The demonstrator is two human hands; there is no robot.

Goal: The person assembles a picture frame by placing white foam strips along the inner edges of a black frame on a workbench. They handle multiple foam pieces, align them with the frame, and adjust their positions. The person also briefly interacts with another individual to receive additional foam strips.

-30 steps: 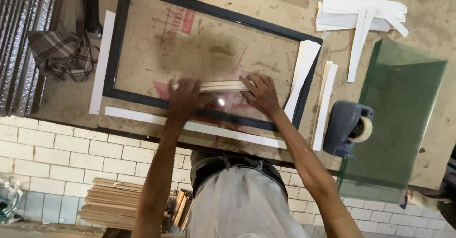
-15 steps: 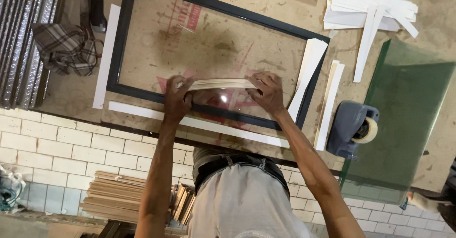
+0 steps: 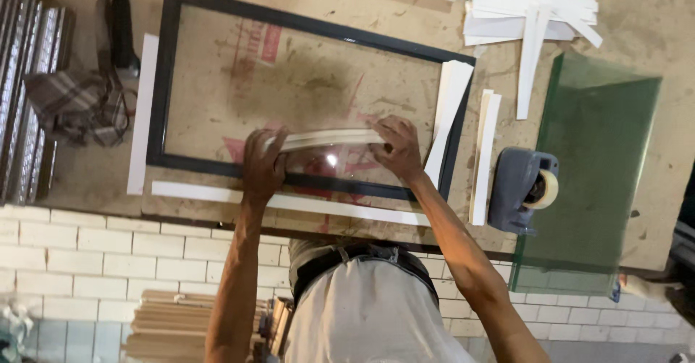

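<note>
Worn brown worktable (image 3: pixel 651 15) spans scene; white tiled wall (image 3: pixel 87 247) below its near edge; stacked wood strips (image 3: pixel 166 327) near left.

The ends of the pale strip (image 3: pixel 329 139) vanish under the left hand (image 3: pixel 262 166) and right hand (image 3: pixel 394 148). The metal rails (image 3: pixel 25 81) run off the left edge. The wood stack (image 3: pixel 170 327) is cut off below, and the glass sheet's (image 3: pixel 601 167) near corner overhangs the bench (image 3: pixel 651 23).
</note>
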